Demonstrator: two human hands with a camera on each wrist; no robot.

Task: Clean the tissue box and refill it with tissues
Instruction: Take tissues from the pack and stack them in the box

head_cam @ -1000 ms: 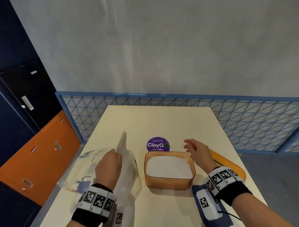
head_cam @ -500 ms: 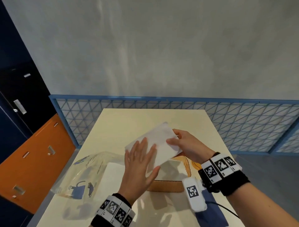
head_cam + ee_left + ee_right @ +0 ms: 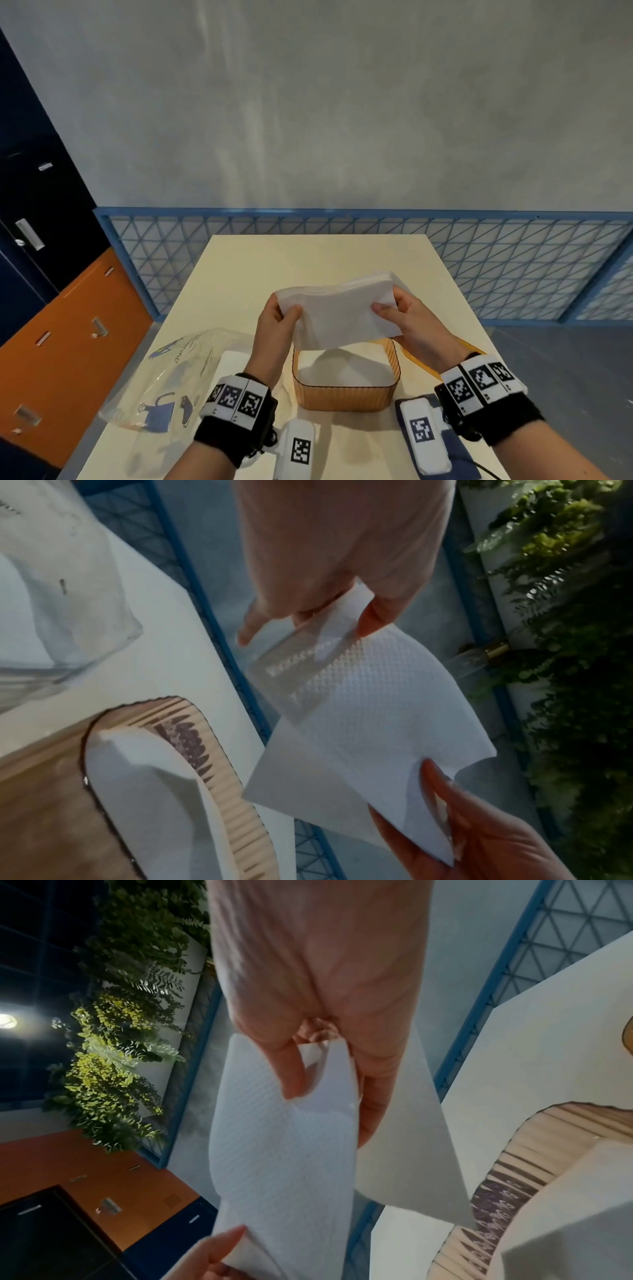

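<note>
Tissues (image 3: 337,313), a white stack of them, are up in the air between both hands, right above the open orange tissue box (image 3: 346,387). Left hand (image 3: 274,325) pinches the stack's left edge, thumb on top and fingers curled underneath; right hand (image 3: 409,323) grips the right edge the same way, thumb pressed onto the top sheet. From the left wrist view the embossed sheets (image 3: 359,723) sag between the two grips, and the box (image 3: 219,772) below already holds a white layer inside its ribbed wall. The box stands on the cream table (image 3: 308,260), near the front edge. Just to its left lies a clear plastic tissue wrapper (image 3: 164,380) with blue print. An orange lid (image 3: 424,359) peeks out behind the right wrist, beside the box.
</note>
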